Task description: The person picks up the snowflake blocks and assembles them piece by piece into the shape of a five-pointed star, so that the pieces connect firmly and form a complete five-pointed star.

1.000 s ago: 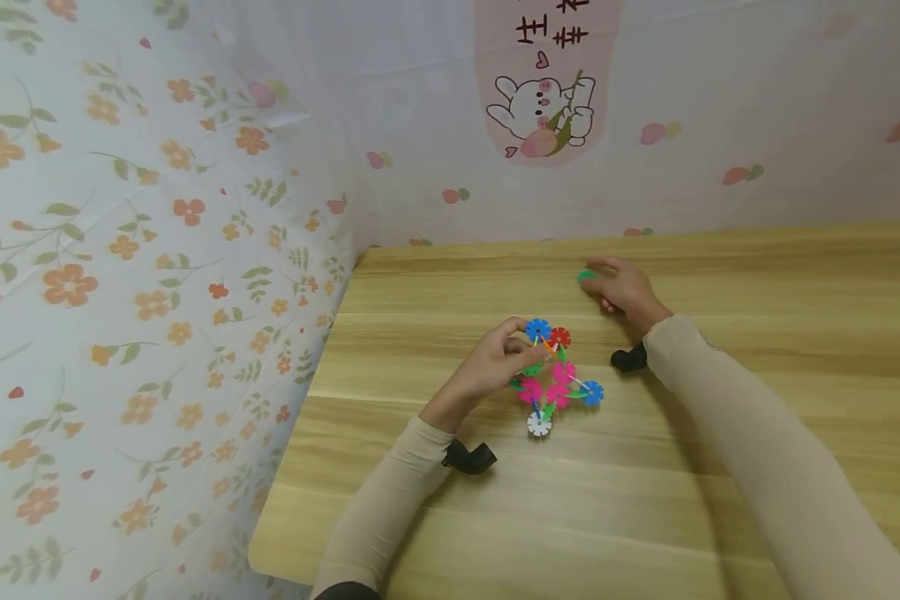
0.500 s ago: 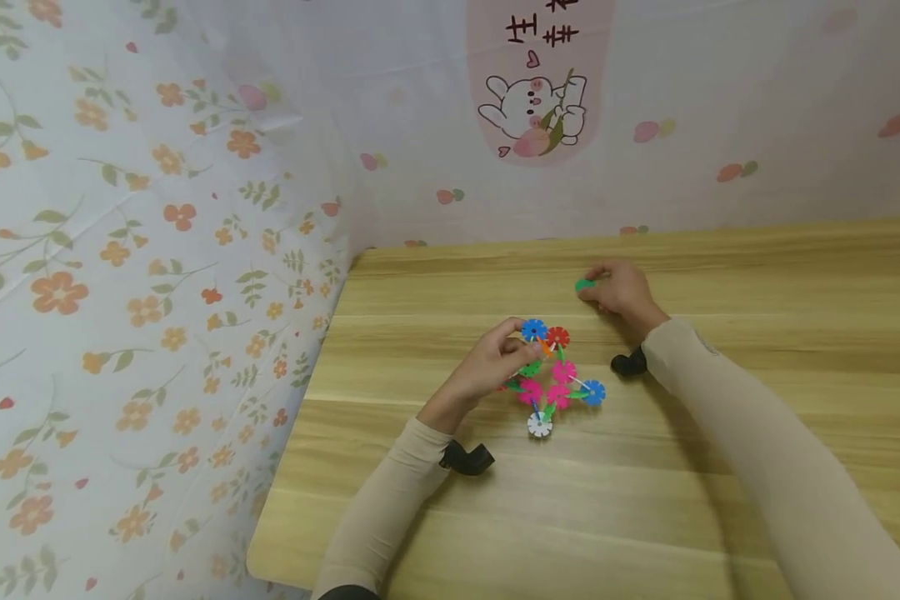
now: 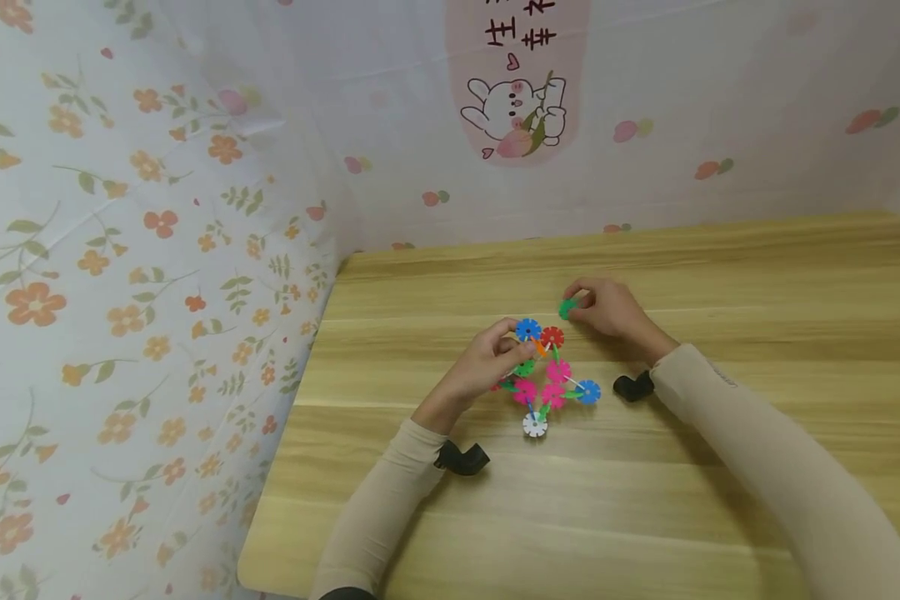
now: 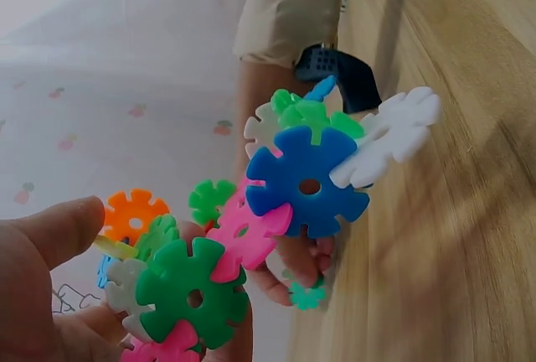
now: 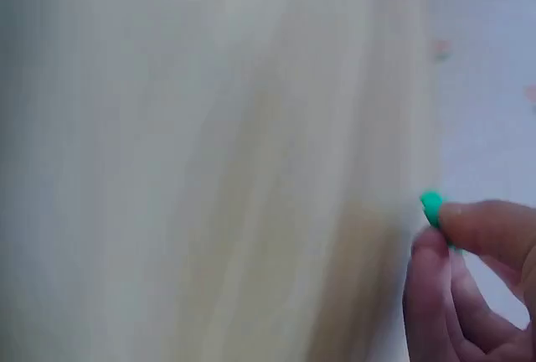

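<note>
My left hand [image 3: 487, 360] holds a structure of interlocking snowflake discs [image 3: 553, 395] by its upper left part, thumb in front and fingers behind. Its notched plastic discs are joined at their slots. In the left wrist view a dark green disc [image 4: 193, 295], a blue disc [image 4: 308, 183], a white disc [image 4: 389, 137] and an orange disc [image 4: 136, 218] show clearly. Up and to the right in the head view, my right hand [image 3: 607, 308] pinches a single green disc [image 3: 567, 309] between thumb and fingers, apart from the structure. The right wrist view shows that green disc [image 5: 431, 209] at the fingertips.
Both hands are over a wood-grain table [image 3: 630, 508]. A floral cloth [image 3: 142, 267] hangs along the left side, and a pale cloth with a rabbit print [image 3: 517, 108] hangs behind the table. Black wrist mounts [image 3: 461, 458] stick out from both sleeves.
My right hand has brought the green disc left and down, nearer the structure, and the disc has turned. My left hand stays nearly in place with its hold. The head view has shifted slightly.
</note>
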{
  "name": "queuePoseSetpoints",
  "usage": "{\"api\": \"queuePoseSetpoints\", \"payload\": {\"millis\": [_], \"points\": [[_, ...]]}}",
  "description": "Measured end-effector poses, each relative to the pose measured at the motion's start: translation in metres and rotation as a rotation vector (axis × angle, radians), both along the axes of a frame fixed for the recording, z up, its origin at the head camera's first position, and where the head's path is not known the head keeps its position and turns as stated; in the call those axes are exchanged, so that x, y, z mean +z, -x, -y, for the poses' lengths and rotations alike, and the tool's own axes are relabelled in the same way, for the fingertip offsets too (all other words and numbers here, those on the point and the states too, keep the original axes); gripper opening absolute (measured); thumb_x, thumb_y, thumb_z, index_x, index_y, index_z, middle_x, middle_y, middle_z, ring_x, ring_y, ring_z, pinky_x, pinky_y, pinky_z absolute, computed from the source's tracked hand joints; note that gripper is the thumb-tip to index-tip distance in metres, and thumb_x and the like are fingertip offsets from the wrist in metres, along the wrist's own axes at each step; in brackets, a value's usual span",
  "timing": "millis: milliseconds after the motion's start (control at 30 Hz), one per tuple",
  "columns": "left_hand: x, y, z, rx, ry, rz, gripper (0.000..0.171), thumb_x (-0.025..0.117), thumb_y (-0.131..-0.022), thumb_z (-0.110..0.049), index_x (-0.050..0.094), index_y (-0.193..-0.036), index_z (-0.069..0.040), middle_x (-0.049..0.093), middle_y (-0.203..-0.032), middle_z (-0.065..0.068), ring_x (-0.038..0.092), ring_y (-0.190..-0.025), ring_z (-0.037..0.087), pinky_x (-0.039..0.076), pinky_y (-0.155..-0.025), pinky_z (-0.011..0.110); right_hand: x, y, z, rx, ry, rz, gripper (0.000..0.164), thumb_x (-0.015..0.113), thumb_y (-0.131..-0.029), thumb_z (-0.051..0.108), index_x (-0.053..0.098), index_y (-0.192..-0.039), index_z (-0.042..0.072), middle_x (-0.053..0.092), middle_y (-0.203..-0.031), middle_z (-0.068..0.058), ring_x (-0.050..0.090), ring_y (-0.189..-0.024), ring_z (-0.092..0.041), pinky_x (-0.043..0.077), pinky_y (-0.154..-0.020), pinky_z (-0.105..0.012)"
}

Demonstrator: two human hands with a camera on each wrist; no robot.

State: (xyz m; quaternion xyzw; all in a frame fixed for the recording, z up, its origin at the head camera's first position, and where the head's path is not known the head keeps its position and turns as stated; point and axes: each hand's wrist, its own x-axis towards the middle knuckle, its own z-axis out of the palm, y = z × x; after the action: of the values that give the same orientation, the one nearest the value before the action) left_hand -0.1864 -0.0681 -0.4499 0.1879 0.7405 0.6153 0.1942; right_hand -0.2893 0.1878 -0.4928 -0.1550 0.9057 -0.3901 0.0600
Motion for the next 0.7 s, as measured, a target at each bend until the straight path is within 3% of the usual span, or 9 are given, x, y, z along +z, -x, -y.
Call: {"api": "queuePoseSetpoints", "payload": {"millis": [133,200,367,467,633,700], "points": [[0.002,-0.001,-0.001,-0.037,0.009,-0.015,0.028,0.058,-0.103,-0.024,0.052,-0.125,-0.006,0.059,-0.079,0.001,0.041,-0.061,0.013,0.036,-0.056,0.027,0.011,-0.017,0.000,0.025,0.200,0.138,0.030,0.070,-0.096,0.022,0.065,-0.123,0.013,0.071,-0.103,-0.015,0.068,-0.089,-0.026,0.054,-0.075,-0.038],[0.004,-0.001,-0.002,-0.047,0.028,-0.021,0.040,0.059,-0.103,-0.023,0.049,-0.136,-0.003,0.063,-0.087,0.002,0.046,-0.066,0.012,0.040,-0.060,0.026,0.020,-0.028,0.003,0.028,0.354,0.196,0.036,0.071,-0.096,0.024,0.062,-0.127,0.009,0.070,-0.105,-0.018,0.069,-0.091,-0.028,0.056,-0.078,-0.037],[0.003,-0.001,-0.005,-0.067,-0.001,-0.030,0.043,0.063,-0.101,-0.019,0.049,-0.137,0.000,0.063,-0.089,0.005,0.052,-0.067,0.013,0.042,-0.061,0.026,0.041,-0.054,0.019,0.046,0.624,0.268,0.040,0.070,-0.096,0.020,0.058,-0.130,0.003,0.072,-0.101,-0.013,0.069,-0.094,-0.024,0.056,-0.083,-0.035],[0.003,-0.001,-0.008,-0.083,-0.055,-0.048,0.030,0.063,-0.100,-0.015,0.056,-0.126,-0.002,0.063,-0.089,0.006,0.057,-0.073,0.015,0.046,-0.063,0.027,0.038,-0.060,0.025,0.052,0.684,0.287,0.042,0.070,-0.096,0.020,0.056,-0.131,0.002,0.073,-0.096,-0.003,0.069,-0.087,-0.017,0.057,-0.076,-0.030],[0.002,0.001,-0.011,-0.072,-0.087,-0.066,0.032,0.062,-0.100,-0.014,0.055,-0.130,-0.002,0.064,-0.093,0.008,0.062,-0.082,0.015,0.051,-0.071,0.028,0.037,-0.069,0.027,0.025,0.725,0.286,0.039,0.070,-0.096,0.018,0.056,-0.128,0.001,0.072,-0.094,-0.004,0.069,-0.078,-0.018,0.057,-0.068,-0.032],[0.000,0.002,-0.011,-0.052,-0.090,-0.071,0.030,0.062,-0.101,-0.015,0.056,-0.127,-0.003,0.063,-0.091,0.008,0.059,-0.077,0.014,0.049,-0.066,0.027,0.038,-0.072,0.025,0.025,0.729,0.271,0.035,0.070,-0.096,0.016,0.057,-0.125,0.001,0.071,-0.092,-0.006,0.070,-0.078,-0.021,0.058,-0.069,-0.035]]}}
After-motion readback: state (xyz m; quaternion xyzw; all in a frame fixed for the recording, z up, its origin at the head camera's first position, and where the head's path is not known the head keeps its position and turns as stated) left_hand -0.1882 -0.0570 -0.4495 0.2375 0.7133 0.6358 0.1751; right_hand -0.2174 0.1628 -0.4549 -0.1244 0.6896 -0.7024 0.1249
